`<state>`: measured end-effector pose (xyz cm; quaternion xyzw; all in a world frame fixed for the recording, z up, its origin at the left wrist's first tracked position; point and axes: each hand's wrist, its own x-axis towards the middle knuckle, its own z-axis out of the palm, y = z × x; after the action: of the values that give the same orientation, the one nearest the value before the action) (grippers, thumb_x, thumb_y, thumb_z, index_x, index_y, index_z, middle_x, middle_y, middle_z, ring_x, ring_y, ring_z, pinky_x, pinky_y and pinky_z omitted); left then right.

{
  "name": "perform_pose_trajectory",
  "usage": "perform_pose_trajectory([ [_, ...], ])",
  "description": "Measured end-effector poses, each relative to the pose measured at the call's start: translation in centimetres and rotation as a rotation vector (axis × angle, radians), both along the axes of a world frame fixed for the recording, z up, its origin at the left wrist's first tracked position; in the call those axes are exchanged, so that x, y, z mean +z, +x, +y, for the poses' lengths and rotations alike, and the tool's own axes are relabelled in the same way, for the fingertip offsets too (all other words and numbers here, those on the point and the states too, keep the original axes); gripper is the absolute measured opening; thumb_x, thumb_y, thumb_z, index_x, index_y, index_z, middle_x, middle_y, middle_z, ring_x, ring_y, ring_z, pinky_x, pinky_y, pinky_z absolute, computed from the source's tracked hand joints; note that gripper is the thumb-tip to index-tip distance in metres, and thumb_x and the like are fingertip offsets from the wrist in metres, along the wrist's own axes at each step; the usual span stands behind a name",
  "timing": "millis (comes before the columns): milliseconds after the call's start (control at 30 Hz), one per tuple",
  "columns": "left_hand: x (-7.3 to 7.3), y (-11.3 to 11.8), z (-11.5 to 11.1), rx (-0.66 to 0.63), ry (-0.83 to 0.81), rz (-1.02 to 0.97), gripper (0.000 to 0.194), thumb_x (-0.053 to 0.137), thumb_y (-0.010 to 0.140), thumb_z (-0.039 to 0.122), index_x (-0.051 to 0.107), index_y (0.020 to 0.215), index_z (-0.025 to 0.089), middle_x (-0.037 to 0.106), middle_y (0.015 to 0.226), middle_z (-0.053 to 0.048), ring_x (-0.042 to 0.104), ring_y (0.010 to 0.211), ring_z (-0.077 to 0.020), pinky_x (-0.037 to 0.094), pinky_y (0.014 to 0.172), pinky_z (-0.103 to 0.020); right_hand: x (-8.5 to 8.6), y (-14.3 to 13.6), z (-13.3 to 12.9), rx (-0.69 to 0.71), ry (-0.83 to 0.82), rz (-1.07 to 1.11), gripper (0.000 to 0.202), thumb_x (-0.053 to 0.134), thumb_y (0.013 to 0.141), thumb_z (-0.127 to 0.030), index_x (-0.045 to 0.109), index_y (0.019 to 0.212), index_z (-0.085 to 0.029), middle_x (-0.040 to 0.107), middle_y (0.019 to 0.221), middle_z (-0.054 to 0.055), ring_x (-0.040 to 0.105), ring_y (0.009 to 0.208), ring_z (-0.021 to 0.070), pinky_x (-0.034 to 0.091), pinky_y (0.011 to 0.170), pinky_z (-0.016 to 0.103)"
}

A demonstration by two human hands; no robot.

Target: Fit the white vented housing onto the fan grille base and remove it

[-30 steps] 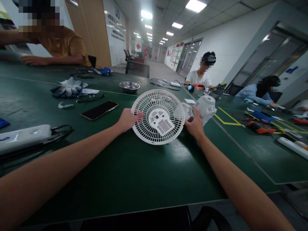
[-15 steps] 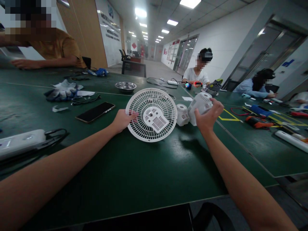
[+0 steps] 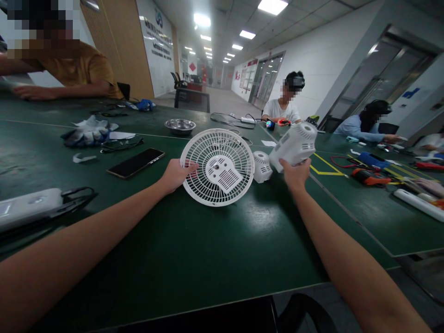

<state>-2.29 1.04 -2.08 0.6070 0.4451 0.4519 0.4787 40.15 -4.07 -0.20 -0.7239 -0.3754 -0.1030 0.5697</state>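
Leftmost near the hands, a flat black rectangular phone [image 3: 136,163] lies on the dark green table [image 3: 208,259], well apart from the white parts. Next comes the left hand [image 3: 176,175], closed on the left rim of a round white plastic fan grille [image 3: 224,174], its fingertips showing at the bars. That grille stands tilted, its slotted hub facing the wearer; whether its lower edge touches the table, I cannot tell. Just beside its right rim sits a small white plastic vented piece [image 3: 262,169], between the grille and a larger white plastic vented housing [image 3: 294,141]. The housing's long axis slants from lower left, near the small piece, to upper right, away from the grille. Below it, the right hand [image 3: 295,175] is partly spread, thumb and fingers gripping its underside. So the housing lies to the grille's right, nearer the right hand; the left hand is across the grille.
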Motion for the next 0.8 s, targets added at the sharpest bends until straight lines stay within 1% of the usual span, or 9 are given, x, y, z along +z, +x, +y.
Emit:
perform_pose_trajectory([
  [100, 0.0, 0.0, 0.0, -0.005, -0.001, -0.007, 0.018, 0.077, 0.081, 0.028, 0.073, 0.092, 0.014, 0.076, 0.084, -0.009, 0.074, 0.074, -0.0235, 0.061, 0.072, -0.037, 1.6, -1.7, -0.4, 0.026, 0.182, -0.025, 0.072, 0.083, 0.062, -0.052, 0.050, 0.117, -0.017, 0.071, 0.113, 0.016, 0.070, 0.102, 0.0320, 0.054, 0.091, 0.045],
  [167, 0.0, 0.1, 0.0, 0.003, 0.006, -0.010, 0.017, 0.077, 0.081, 0.027, 0.073, 0.091, 0.014, 0.076, 0.082, -0.009, 0.073, 0.072, -0.0229, 0.061, 0.071, -0.037, 2.2, -3.3, -0.7, 0.070, 0.197, -0.038, 0.070, 0.081, 0.065, -0.053, 0.050, 0.117, -0.018, 0.071, 0.114, 0.015, 0.071, 0.100, 0.0308, 0.055, 0.087, 0.043],
  [233, 0.0, 0.2, 0.0, 0.008, 0.011, -0.013, 0.016, 0.077, 0.082, 0.026, 0.073, 0.091, 0.014, 0.076, 0.081, -0.009, 0.073, 0.071, -0.0220, 0.061, 0.072, -0.037, 2.2, -5.0, -1.0, 0.113, 0.109, -0.069, 0.068, 0.080, 0.065, -0.055, 0.051, 0.116, -0.020, 0.072, 0.112, 0.014, 0.070, 0.100, 0.0315, 0.054, 0.088, 0.044],
  [300, 0.0, 0.2, 0.0, 0.004, 0.016, -0.017, 0.016, 0.076, 0.082, 0.026, 0.073, 0.092, 0.014, 0.076, 0.083, -0.008, 0.073, 0.072, -0.0213, 0.061, 0.073, -0.037, 1.9, -6.5, -1.1, 0.161, -0.045, -0.092, 0.069, 0.081, 0.063, -0.056, 0.052, 0.114, -0.021, 0.073, 0.109, 0.013, 0.070, 0.099, 0.0336, 0.054, 0.089, 0.048],
  [400, 0.0, 0.1, 0.0, 0.000, 0.014, -0.014, 0.017, 0.076, 0.082, 0.026, 0.073, 0.093, 0.013, 0.076, 0.084, -0.007, 0.073, 0.072, -0.0205, 0.061, 0.073, -0.036, 1.2, -7.5, -1.0, 0.199, -0.199, -0.112, 0.070, 0.081, 0.061, -0.059, 0.053, 0.113, -0.021, 0.073, 0.107, 0.014, 0.069, 0.098, 0.0361, 0.053, 0.090, 0.052],
  [467, 0.0, 0.1, 0.0, 0.000, 0.016, -0.003, 0.017, 0.076, 0.083, 0.027, 0.073, 0.092, 0.013, 0.076, 0.082, -0.008, 0.073, 0.072, -0.0203, 0.060, 0.072, -0.036, 1.0, -7.2, -0.9, 0.195, -0.205, -0.116, 0.071, 0.080, 0.062, -0.060, 0.053, 0.115, -0.021, 0.072, 0.109, 0.015, 0.069, 0.098, 0.0362, 0.053, 0.090, 0.052],
  [533, 0.0, 0.1, 0.0, -0.002, 0.017, 0.001, 0.017, 0.076, 0.083, 0.028, 0.073, 0.092, 0.013, 0.076, 0.082, -0.008, 0.073, 0.072, -0.0206, 0.061, 0.071, -0.036, 1.0, -6.1, -0.8, 0.175, -0.182, -0.113, 0.073, 0.081, 0.061, -0.059, 0.053, 0.117, -0.020, 0.072, 0.109, 0.015, 0.069, 0.098, 0.0358, 0.052, 0.090, 0.051],
  [733, -0.1, -0.1, 0.1, -0.024, 0.013, -0.008, 0.015, 0.077, 0.083, 0.027, 0.073, 0.093, 0.016, 0.077, 0.085, -0.007, 0.074, 0.075, -0.0218, 0.062, 0.073, -0.037, 1.0, -0.4, -0.5, 0.072, -0.025, -0.083, 0.077, 0.081, 0.060, -0.057, 0.052, 0.121, -0.018, 0.072, 0.109, 0.015, 0.069, 0.097, 0.0323, 0.051, 0.091, 0.050],
  [800, 0.0, 0.0, 0.1, -0.019, 0.011, -0.008, 0.013, 0.076, 0.084, 0.027, 0.073, 0.091, 0.016, 0.077, 0.085, -0.008, 0.074, 0.075, -0.0219, 0.061, 0.073, -0.037, 0.7, 1.0, -0.5, 0.052, -0.023, -0.077, 0.078, 0.082, 0.060, -0.056, 0.053, 0.121, -0.018, 0.072, 0.109, 0.014, 0.069, 0.097, 0.0320, 0.051, 0.092, 0.050],
])
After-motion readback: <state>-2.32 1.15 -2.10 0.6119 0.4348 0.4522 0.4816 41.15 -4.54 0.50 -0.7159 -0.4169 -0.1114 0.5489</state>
